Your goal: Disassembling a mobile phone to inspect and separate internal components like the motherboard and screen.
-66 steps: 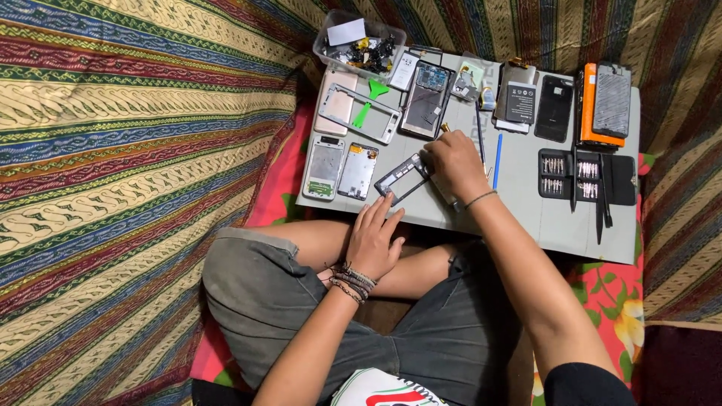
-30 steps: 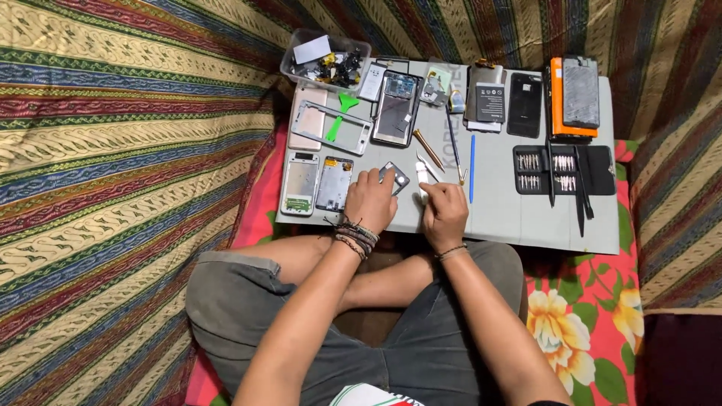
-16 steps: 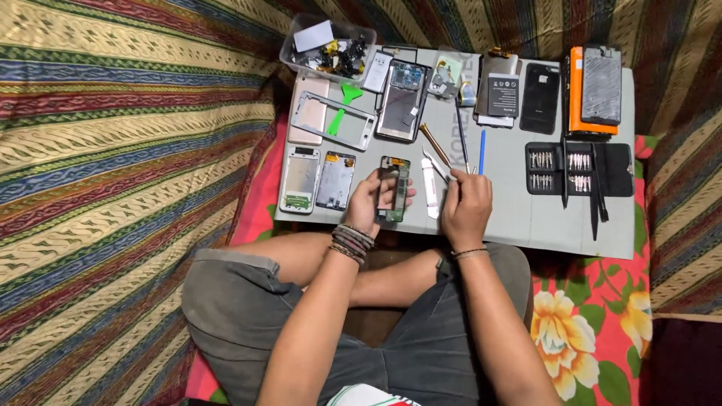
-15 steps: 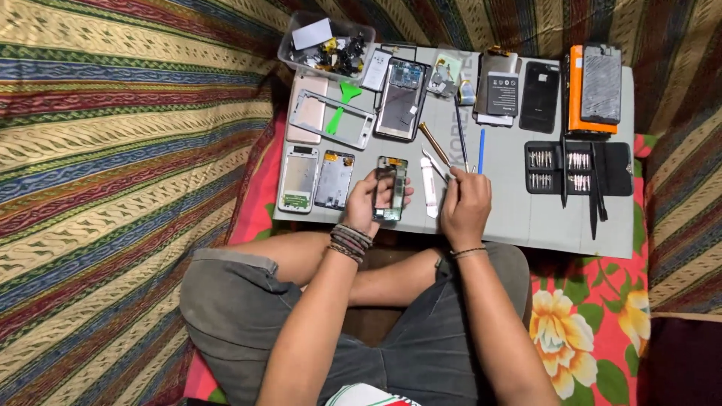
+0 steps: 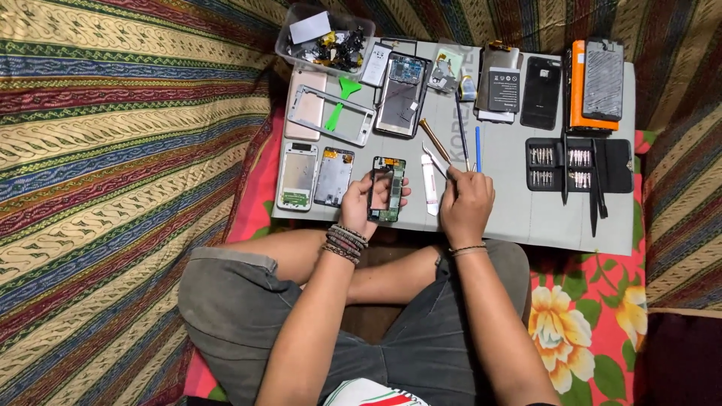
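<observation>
I sit cross-legged at a grey work mat (image 5: 526,218). My left hand (image 5: 363,201) grips a green phone circuit frame (image 5: 385,189), held upright over the mat's front edge. My right hand (image 5: 466,203) is closed around metal tweezers (image 5: 435,161), whose tips point up and left, just right of the frame. A white plastic pry tool (image 5: 429,185) lies on the mat between my two hands.
Two opened phone bodies (image 5: 316,176) lie left of my hands, a silver frame (image 5: 331,114) and green pry tool (image 5: 336,104) behind. A clear parts box (image 5: 325,41), phone parts, a screwdriver bit set (image 5: 575,167) and an orange case (image 5: 598,84) line the mat. Striped cloth surrounds it.
My left hand lifted the circuit frame from flat on the mat to upright. My right hand moved from the frame to the right and now holds tweezers beside it.
</observation>
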